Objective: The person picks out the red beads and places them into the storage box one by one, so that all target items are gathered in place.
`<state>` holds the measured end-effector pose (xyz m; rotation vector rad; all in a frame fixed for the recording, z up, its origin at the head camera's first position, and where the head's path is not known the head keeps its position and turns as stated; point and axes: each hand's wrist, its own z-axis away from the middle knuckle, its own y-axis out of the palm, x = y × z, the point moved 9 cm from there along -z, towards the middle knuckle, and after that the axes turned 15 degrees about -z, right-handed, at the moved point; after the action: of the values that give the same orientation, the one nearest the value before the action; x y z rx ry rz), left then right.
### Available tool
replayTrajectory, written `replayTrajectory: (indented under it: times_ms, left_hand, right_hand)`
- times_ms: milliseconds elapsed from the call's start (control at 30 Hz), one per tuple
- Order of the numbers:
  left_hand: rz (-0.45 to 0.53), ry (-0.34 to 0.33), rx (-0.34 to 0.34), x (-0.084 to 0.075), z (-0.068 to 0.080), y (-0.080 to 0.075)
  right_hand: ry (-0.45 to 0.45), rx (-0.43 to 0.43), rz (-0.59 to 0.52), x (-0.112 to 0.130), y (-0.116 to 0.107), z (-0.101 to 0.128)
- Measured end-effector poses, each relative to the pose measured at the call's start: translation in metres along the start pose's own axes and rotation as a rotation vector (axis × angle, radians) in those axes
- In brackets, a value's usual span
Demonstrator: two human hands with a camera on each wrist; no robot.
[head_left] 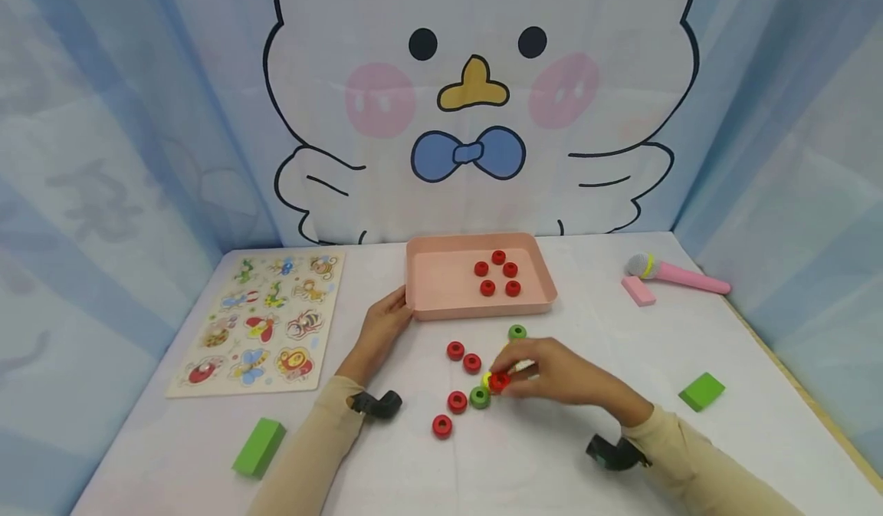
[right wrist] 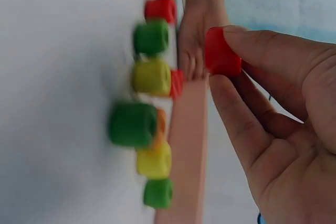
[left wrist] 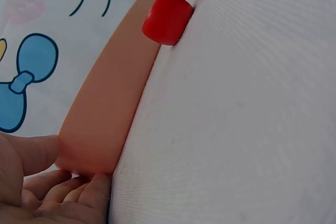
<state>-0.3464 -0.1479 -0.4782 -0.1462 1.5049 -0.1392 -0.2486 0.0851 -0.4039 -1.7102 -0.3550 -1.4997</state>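
the left hand [head_left: 384, 324] grips the near left corner of the pink tray [head_left: 441, 278], thumb against its wall. 5 red beads [head_left: 487, 288] lie in the tray's right half. the right hand [head_left: 566, 372] pinches 1 more, the held bead [right wrist: 221, 52], between thumb and fingertips, raised off the white table [head_left: 393, 470] on the tray's near side. 4 loose red beads [head_left: 457, 402] lie left of that hand, along with green beads [right wrist: 133, 124], yellow beads [right wrist: 152, 77] and an orange bead [right wrist: 161, 128] near it. a picture board [head_left: 262, 324] lies far left; a pink microphone [head_left: 683, 275] rests at right, beside a pink block [head_left: 638, 290].
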Motion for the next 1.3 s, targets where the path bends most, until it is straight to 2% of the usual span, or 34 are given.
replayTrajectory:
  times_ms: [167, 300, 433, 533, 667, 833, 1033, 1300]
  left_hand:
    - [0.014, 0.004, -0.024, 0.003, 0.001, -0.011]
    - [0.033, 0.006, -0.022, 0.006, 0.001, -0.014]
    - [0.038, 0.030, -0.016, 0.005, 0.000, -0.011]
    - [0.048, 0.042, -0.014, 0.004, -0.001, -0.007]
    - [0.047, 0.046, -0.004, 0.003, -0.001, -0.001]
    - [0.055, 0.052, 0.005, 0.003, -0.003, 0.005]
    - [0.073, 0.078, -0.005, 0.000, -0.002, 0.004]
    - [0.061, 0.066, -0.012, 0.002, -0.004, -0.001]
  right_hand:
    - [-0.025, -0.100, 0.092, 0.006, -0.043, -0.051]
    - [-0.017, -0.176, 0.190, 0.006, -0.073, -0.097]
    - [0.085, -0.230, 0.194, -0.009, -0.096, -0.136]
    - [0.172, -0.257, 0.175, -0.027, -0.108, -0.156]
    - [0.223, -0.267, 0.158, -0.046, -0.121, -0.173]
    - [0.264, -0.283, 0.139, -0.061, -0.131, -0.184]
    - [0.298, -0.309, 0.177, -0.065, -0.140, -0.195]
    - [0.344, -0.276, 0.211, -0.071, -0.135, -0.208]
